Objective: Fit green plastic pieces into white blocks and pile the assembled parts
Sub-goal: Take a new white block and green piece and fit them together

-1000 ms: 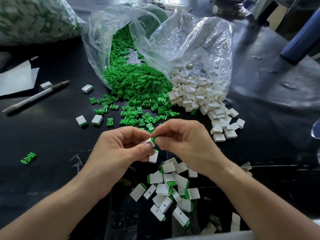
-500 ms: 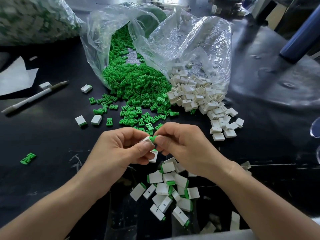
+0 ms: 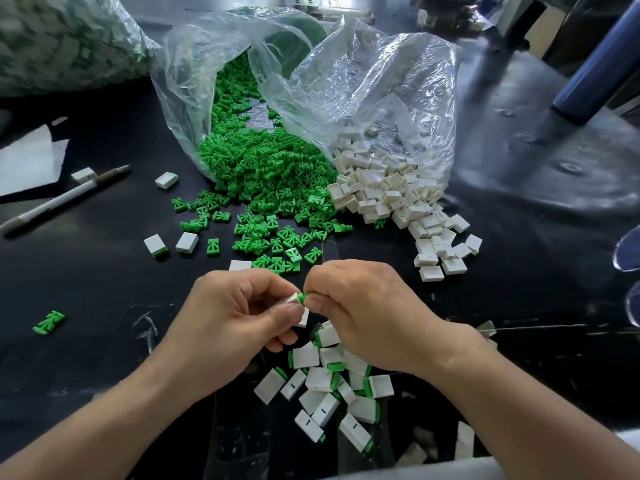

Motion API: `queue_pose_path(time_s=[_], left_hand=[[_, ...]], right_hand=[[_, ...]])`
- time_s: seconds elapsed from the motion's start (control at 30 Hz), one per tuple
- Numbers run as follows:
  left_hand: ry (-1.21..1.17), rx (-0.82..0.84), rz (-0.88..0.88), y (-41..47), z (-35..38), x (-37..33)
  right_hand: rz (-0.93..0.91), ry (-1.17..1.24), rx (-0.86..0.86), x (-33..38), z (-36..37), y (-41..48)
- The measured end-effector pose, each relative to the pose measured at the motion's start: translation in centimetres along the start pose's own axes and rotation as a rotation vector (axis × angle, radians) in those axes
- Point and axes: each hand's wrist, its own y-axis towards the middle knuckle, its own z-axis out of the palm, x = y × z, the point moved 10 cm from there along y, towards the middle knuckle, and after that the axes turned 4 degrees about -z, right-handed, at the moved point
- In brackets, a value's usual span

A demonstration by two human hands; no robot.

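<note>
We see a black table [image 3: 86, 289] filling the frame. At upper centre two clear bags [image 3: 381, 81] lie open. Green pieces [image 3: 263, 174] spill from the left one and white blocks [image 3: 388, 192] from the right. At lower centre lies the pile of assembled parts [image 3: 332, 386]. Just above it, the left hand [image 3: 235, 320] has curled fingers pinching a white block [image 3: 292, 298], and the right hand [image 3: 367, 313] pinches a green piece [image 3: 302, 298] against its end.

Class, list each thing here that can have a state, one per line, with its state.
left hand: pinches white block
right hand: pinches green piece
green piece: protrudes from white block
green pieces' bag: open, spilling
white blocks' bag: open, spilling
assembled parts: loose pile
</note>
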Motion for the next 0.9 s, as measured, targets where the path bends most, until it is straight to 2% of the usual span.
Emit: queue_pose_path(time_s=[0.23, 0.4, 0.7, 0.77, 0.9], left_hand=[[0.183, -0.008, 0.103, -0.3, 0.1, -0.8], [0.306, -0.026, 0.169, -0.7, 0.1, -1.4], [0.483, 0.051, 0.234, -0.9, 0.7, -1.8], [0.369, 0.011, 0.181, -0.7, 0.1, -1.6], [-0.088, -0.007, 0.069, -0.1, -0.7, -1.3]], right_hand=[[-0.057, -0.084, 0.000, 0.7, -0.1, -0.1], [-0.087, -0.182, 0.068, 0.9, 0.6, -0.2], [-0.168, -0.278, 0.063, 1.7, 0.9, -0.5], [-0.136, -0.197, 0.025, 1.6, 0.4, -0.3], [-0.053, 0.100, -0.171, 0.7, -1.8, -0.1]])
